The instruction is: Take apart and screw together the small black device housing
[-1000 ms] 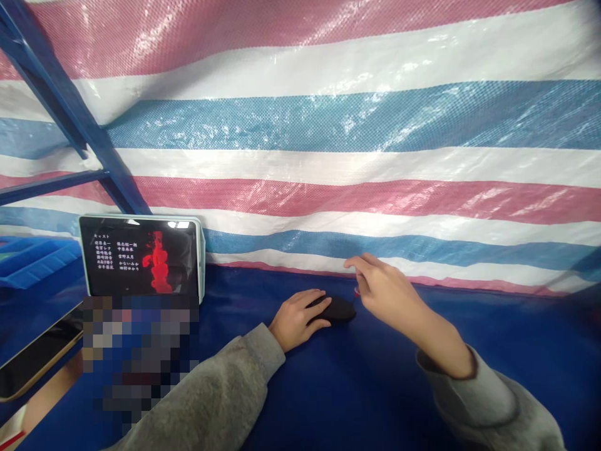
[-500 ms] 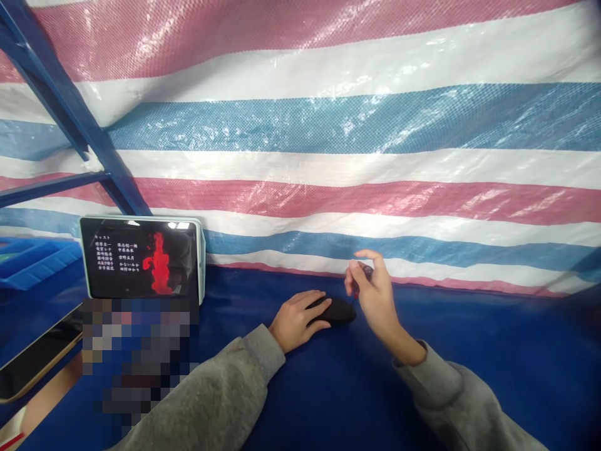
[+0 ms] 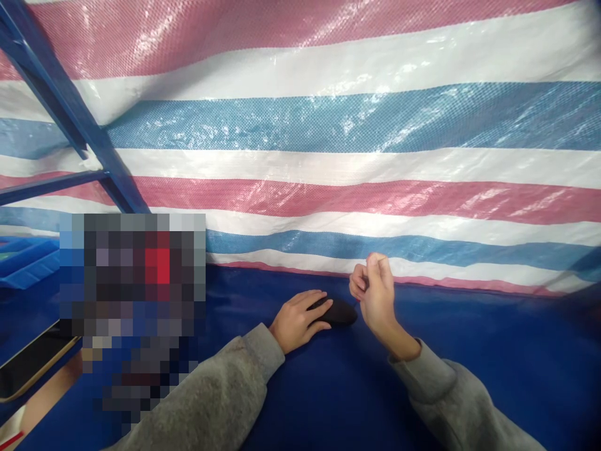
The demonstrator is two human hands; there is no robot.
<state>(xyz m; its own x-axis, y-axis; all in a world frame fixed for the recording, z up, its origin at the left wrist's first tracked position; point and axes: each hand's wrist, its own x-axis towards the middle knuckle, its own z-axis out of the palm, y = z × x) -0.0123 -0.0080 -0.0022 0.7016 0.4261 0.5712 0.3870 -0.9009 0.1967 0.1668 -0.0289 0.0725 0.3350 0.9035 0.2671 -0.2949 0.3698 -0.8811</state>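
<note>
A black computer mouse (image 3: 344, 311) lies on the blue table, its right end pointing to my right hand. My left hand (image 3: 295, 322) is closed on the mouse's left end, thumb on the near side and fingers over the top. Just past the right end, my right hand (image 3: 373, 291) is raised with its fingers curled and pinched together. Those fingers hide most of a small screwdriver-like tool. Only a bit of red shows below them, close to the mouse; whether it touches cannot be made out.
A striped plastic sheet (image 3: 357, 203) hangs behind the blue table (image 3: 323, 388). At left are a blue metal frame (image 3: 70, 100), a blue tray (image 3: 30, 266) and a phone (image 3: 35, 363). Beside the phone, a pixelated patch covers an area, and part of another person's arm (image 3: 51, 394) shows.
My right hand has turned, its index finger and thumb drawing together upright, and the tool's dark handle has gone out of sight. The left hand and mouse stay practically still. Pixelation now covers the propped-up screen.
</note>
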